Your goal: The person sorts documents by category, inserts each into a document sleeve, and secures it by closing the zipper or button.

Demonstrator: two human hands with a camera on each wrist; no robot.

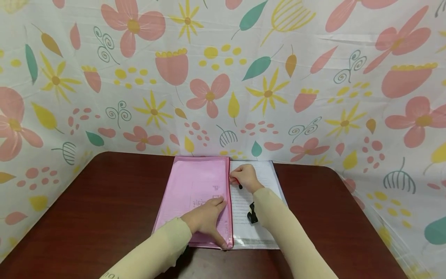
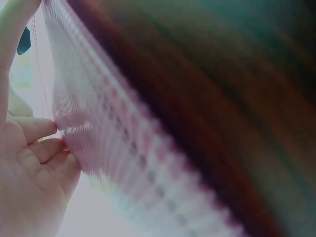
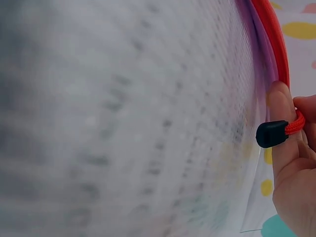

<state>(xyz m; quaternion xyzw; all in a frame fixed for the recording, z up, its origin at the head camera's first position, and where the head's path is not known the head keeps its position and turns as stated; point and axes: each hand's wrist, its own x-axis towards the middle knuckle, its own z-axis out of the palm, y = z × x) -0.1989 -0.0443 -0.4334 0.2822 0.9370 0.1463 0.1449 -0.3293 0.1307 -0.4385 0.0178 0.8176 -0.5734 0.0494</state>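
Note:
A pink see-through zip pouch (image 1: 198,174) with printed paper inside lies on the table, a red zipper (image 1: 228,193) along its right edge. My left hand (image 1: 208,217) rests on the pouch's lower right part, thumb and fingers spread, the thumb near the bottom corner. Near the zipper's far end, my right hand (image 1: 245,177) pinches the zipper pull (image 3: 271,133), a red cord with a black tip. In the left wrist view, the pouch's ribbed mesh surface (image 2: 113,113) appears close up beside the left fingers (image 2: 47,148).
A whitish mesh pouch (image 1: 256,232) with printed text lies to the right, partly beside the pink one. A small black object (image 1: 252,214) shows by the right wrist. The dark red table (image 1: 115,201) meets a flower-patterned cloth (image 1: 209,124) behind.

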